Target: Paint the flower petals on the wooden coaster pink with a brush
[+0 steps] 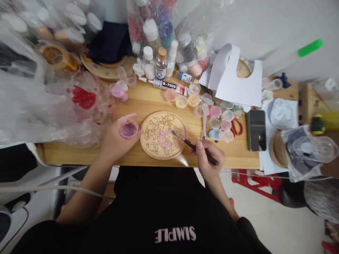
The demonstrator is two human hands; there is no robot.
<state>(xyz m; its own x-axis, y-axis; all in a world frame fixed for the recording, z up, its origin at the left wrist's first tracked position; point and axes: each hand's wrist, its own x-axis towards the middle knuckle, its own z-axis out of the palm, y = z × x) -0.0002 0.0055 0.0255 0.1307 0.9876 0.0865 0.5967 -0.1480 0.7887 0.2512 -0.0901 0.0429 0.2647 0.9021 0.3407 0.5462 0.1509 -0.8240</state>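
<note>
My left hand [116, 137] is closed around a small plastic cup [129, 129] of purple paint, its lid tilted up at the back. Between the fingers of my right hand [210, 157] is a dark-handled paintbrush [198, 150], slanting to the left. The brush tip meets or hovers just over a round wooden plaque [148, 150] with a raised gold-lined flower pattern; I cannot tell if it touches. Some petals in the plaque's middle are purple. The fingers of my left hand reach the plaque's left edge.
Behind the plaque stand several small paint cups [181, 102], a B-7000 glue tube [169, 85] and bottles [161, 65]. To the right lie red-handled scissors [237, 127] and a phone [256, 130]. Plastic bags [79, 106] crowd the left side. A white cable [66, 189] crosses my left forearm.
</note>
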